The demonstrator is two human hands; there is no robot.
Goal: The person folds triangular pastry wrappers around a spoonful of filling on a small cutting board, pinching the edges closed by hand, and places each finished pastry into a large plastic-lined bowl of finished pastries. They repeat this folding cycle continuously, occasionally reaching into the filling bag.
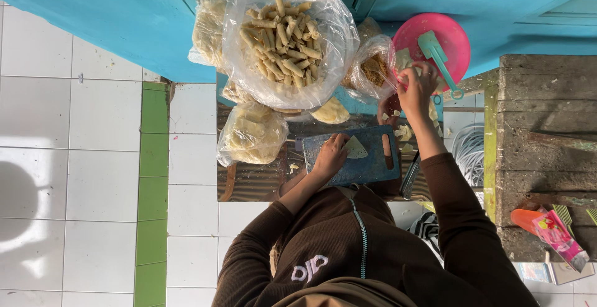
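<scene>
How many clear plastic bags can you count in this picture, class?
4: a big bag of rolls, one behind it, one below, a small bag beside the pink bowl. Others may be hidden.

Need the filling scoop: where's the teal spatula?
In the head view's upper right, the teal spatula lies in the pink bowl, just above the right hand.

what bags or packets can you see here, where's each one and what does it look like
Big clear bag: top centre, round, full of pale rolled sticks.
Smaller clear bag: below it, left of the blue board, pale yellow pieces.
Small clear bag: beside the pink bowl, brownish filling.
Pink packet: right bench, flat, multicoloured print.
</scene>
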